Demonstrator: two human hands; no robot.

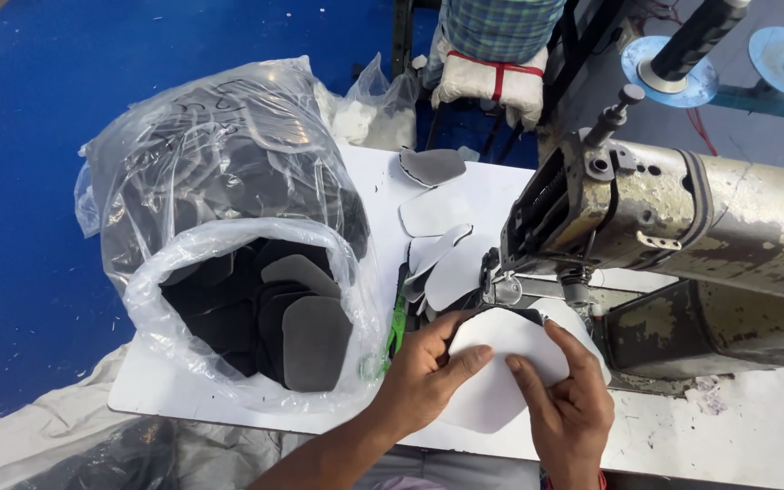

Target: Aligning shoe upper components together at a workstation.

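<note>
A clear plastic bag (229, 236) lies on its side at the left end of the white table (755, 436), its mouth rolled open toward the near edge, and it is packed with dark grey flat cut pieces (310, 340), rounded at the corners and stacked on edge. At the near edge of the table, just in front of the sewing machine (682, 236), both hands press a white cut piece (501, 363) flat on the surface. This piece is broad, pale and many-sided with blunt corners, and a dark edge shows along its far side, close under the machine's needle area. The left hand (424, 372) lies spread on its left part, thumb on top; the right hand (569, 404) rests on its right part with fingers extended, gripping nothing else. More white and grey pieces (436, 218) trail toward the far edge. Green-handled scissors (395, 331) lie between the bag and the hands.
</note>
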